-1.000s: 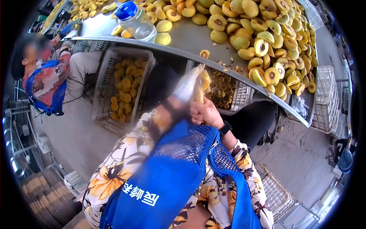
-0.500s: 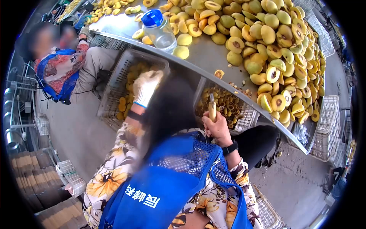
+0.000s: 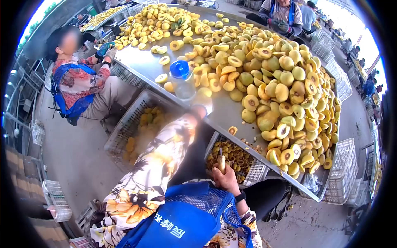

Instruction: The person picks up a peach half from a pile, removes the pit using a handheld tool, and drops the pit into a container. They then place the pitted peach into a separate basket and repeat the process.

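The right hand was closed around the pale handle of the tool, with the narrow metal tip pointing up and away from the body. This hand was located just below the table edge, in front of the pit crate, which contained small brown-centred pieces. The left hand was extended to the near edge of the table, just beside the bottle. Motion blur covered this hand; its finger spacing, and whether it held anything, could not be determined. The fruit halves were heaped on the table, mainly toward the right, some with the cut face up. One brown-centred piece lay apart near the table edge. The fruit crate, located below the table at left, contained yellow pieces. A co-worker sat farther left at the same table.
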Demonstrator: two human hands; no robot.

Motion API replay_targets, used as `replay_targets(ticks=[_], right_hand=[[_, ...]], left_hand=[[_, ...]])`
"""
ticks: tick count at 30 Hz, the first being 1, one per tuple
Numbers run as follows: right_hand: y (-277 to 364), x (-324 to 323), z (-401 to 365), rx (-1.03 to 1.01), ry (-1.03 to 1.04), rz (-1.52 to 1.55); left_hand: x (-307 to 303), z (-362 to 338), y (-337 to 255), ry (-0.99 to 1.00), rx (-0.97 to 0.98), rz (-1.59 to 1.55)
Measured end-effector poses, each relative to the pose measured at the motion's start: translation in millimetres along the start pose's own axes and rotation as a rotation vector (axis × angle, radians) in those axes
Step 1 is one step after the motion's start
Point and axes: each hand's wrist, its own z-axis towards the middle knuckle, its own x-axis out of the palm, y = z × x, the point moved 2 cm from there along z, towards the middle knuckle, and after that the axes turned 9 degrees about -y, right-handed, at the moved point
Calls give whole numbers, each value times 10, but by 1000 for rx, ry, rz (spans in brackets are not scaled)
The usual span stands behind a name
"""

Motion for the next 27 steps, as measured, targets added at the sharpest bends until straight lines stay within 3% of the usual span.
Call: replay_targets(ticks=[2, 6, 7, 8, 9, 11, 13, 14, 16, 17, 19, 21, 23, 25, 26, 27], right_hand=[[79, -23, 10, -16, -16, 32], [75, 8, 78, -113, -108, -20], [18, -9, 131, -182, -165, -94], [235, -16, 37, -115, -188, -74], [140, -69, 103, -289, -280, -267], [349, -117, 56, -338, -342, -398], [607, -131, -6, -308, -346, -380], [757, -116, -42, -331, -345, -441], [725, -123, 3, -436, -348, -550], [751, -115, -1, -445, -361, -563], [744, -151, 0, -433, -359, -612], [699, -177, -18, -383, -409, -499], [774, -197, -66, -317, -497, -513], [856, -267, -117, -372, -568, -406], [893, -310, -117, -383, -534, -370], [928, -358, -116, -395, -502, -333]], left_hand=[[-331, -204, -209, 120, 95, 118], [-70, -159, -117, 46, 281, 16], [-253, -268, -152, 27, 195, -266], [-440, -379, -188, -2, 121, -552], [-555, -520, -249, 101, -12, -979], [-769, -798, -428, 319, -435, -1776], [-755, -999, -527, 374, -455, -1923], [-794, -1066, -678, 424, -616, -2068], [-625, -1148, -761, 230, -445, -1866], [-616, -1280, -842, 340, -697, -2009], [-327, -1309, -774, 315, -605, -2004], [-571, -1456, -889, 200, -518, -1879], [-618, -1506, -870, 311, -320, -1767], [-533, -1444, -854, 577, -387, -1981], [-696, -1480, -841, 429, 195, -1422], [-862, -1530, -820, 74, 607, -864]])
